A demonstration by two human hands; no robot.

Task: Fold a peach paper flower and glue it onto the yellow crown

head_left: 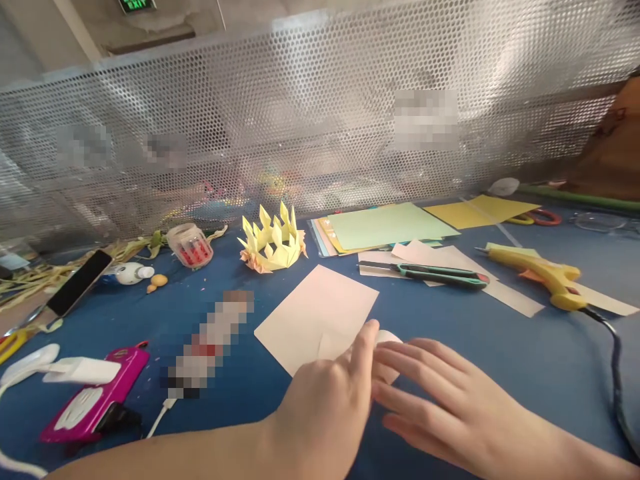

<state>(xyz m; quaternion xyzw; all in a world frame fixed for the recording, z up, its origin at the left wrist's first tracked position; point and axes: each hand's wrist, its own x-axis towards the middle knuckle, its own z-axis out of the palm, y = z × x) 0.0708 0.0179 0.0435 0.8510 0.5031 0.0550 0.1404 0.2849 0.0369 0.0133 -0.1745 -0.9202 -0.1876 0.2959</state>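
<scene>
A square sheet of pale pink paper (320,303) lies on the blue tabletop, just beyond my hands. Over its near corner is a smaller pale piece of paper (333,345), partly curled and mostly hidden by my fingers. My left hand (327,403) holds this piece, with its index finger stretched forward along it. From the right, the fingertips of my right hand (440,393) meet the left and press on the curled paper; its thumb is hidden. Behind the square stands a folded yellow paper crown (275,243).
A green-handled utility knife (443,273) rests on paper strips to the right, beside a yellow glue gun (543,273) with a black cord. Coloured sheets (393,227) lie behind. Leftward are a magenta power strip (100,397), a phone (80,283) and a clear cup (190,245). A perforated metal screen (300,120) borders the back.
</scene>
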